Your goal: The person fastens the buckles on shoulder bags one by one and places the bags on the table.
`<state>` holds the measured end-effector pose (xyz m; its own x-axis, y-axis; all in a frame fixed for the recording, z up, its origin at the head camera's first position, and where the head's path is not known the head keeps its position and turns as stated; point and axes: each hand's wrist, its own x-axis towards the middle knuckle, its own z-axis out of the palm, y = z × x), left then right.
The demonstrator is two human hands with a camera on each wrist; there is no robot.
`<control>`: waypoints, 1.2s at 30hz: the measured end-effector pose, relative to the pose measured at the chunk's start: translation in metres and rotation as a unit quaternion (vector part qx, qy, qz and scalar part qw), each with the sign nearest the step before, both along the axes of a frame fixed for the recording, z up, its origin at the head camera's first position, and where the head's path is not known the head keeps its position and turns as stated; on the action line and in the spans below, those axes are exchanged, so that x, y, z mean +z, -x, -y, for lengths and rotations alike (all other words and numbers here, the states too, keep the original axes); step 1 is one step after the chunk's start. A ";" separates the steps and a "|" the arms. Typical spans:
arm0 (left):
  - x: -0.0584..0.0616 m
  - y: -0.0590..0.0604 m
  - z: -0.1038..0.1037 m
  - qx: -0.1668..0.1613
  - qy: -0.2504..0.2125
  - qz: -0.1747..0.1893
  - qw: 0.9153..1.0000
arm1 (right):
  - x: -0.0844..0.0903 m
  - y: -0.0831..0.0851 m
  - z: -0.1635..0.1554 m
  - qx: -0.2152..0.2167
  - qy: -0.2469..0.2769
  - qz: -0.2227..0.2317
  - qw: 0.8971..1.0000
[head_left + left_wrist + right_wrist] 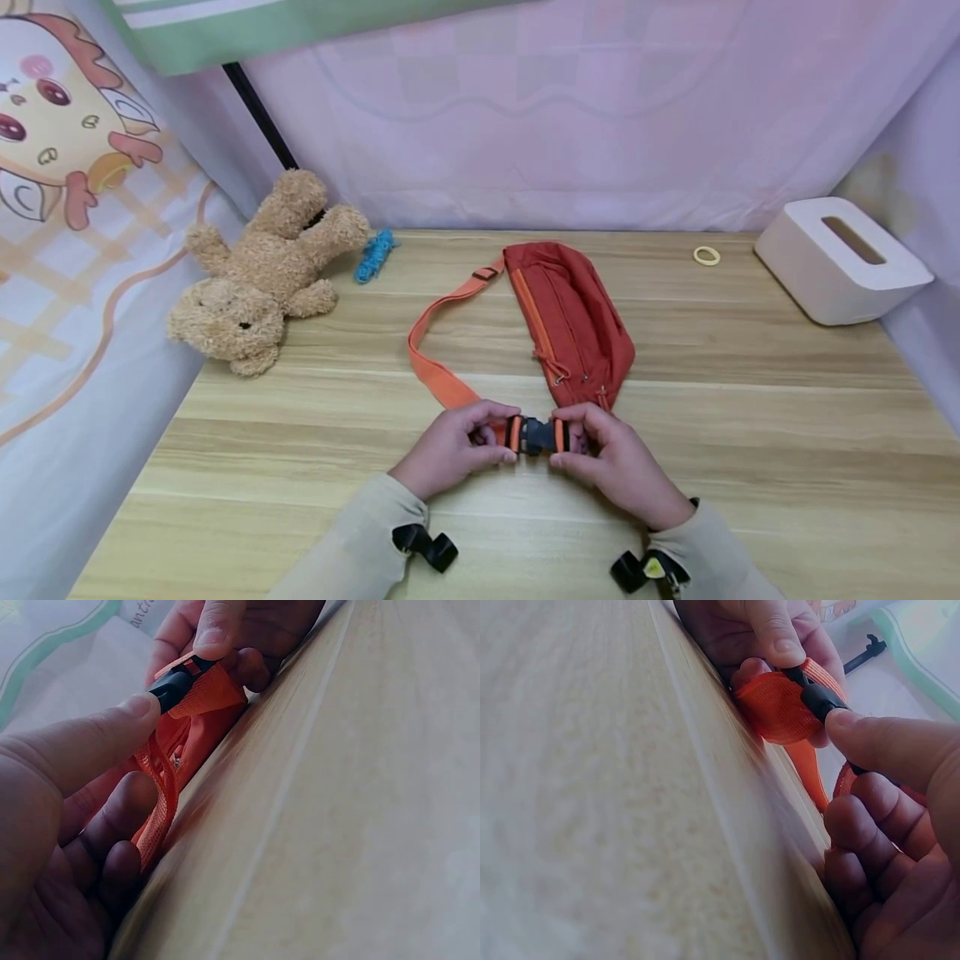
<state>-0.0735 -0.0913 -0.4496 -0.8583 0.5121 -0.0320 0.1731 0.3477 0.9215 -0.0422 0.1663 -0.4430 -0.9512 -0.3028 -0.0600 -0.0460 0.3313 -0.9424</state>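
Observation:
A red waist bag point(573, 325) lies on the table with its orange strap point(431, 362) looping out to the left. At the near end of the bag, a black side-release buckle point(536, 436) is held between two hands, its halves meeting in the middle. My left hand point(461, 442) pinches the buckle's left end and the strap there between thumb and fingers. The right hand point(618, 458) pinches the right end the same way. In the left wrist view the buckle point(174, 686) sits tilted between both thumbs; the right wrist view shows the strap webbing point(780, 709) folded beside it.
A brown teddy bear point(262, 271) lies at the table's left edge, beside a blue bundle of cord point(375, 256). Toward the back right are a pale yellow ring point(707, 256) and a white tissue box point(840, 262). Fabric curtains point(525, 125) enclose the back and sides.

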 end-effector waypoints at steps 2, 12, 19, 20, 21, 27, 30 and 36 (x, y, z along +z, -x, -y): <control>0.000 0.000 0.000 0.001 -0.001 -0.003 1.000 | 0.000 0.000 0.000 0.000 -0.002 0.000 1.000; -0.001 -0.001 -0.002 0.007 -0.006 -0.002 1.000 | 0.000 0.000 0.001 -0.006 -0.002 -0.005 1.000; -0.001 -0.001 -0.002 0.010 -0.005 0.001 1.000 | -0.001 0.000 0.002 -0.010 -0.001 -0.003 1.000; -0.001 -0.001 -0.002 0.011 -0.005 0.001 1.000 | -0.001 0.000 0.002 -0.010 0.000 -0.002 1.000; -0.001 -0.001 -0.001 0.011 -0.005 0.000 1.000 | 0.000 0.000 0.002 -0.009 0.002 -0.002 1.000; -0.001 0.000 -0.002 0.014 -0.002 -0.001 1.000 | 0.000 0.001 0.002 -0.008 0.005 0.000 1.000; -0.001 0.000 -0.002 0.016 -0.004 -0.001 1.000 | 0.000 0.001 0.002 -0.007 0.006 -0.002 1.000; -0.001 0.000 -0.002 0.015 -0.008 0.002 1.000 | -0.001 0.002 0.002 -0.007 0.006 -0.010 1.000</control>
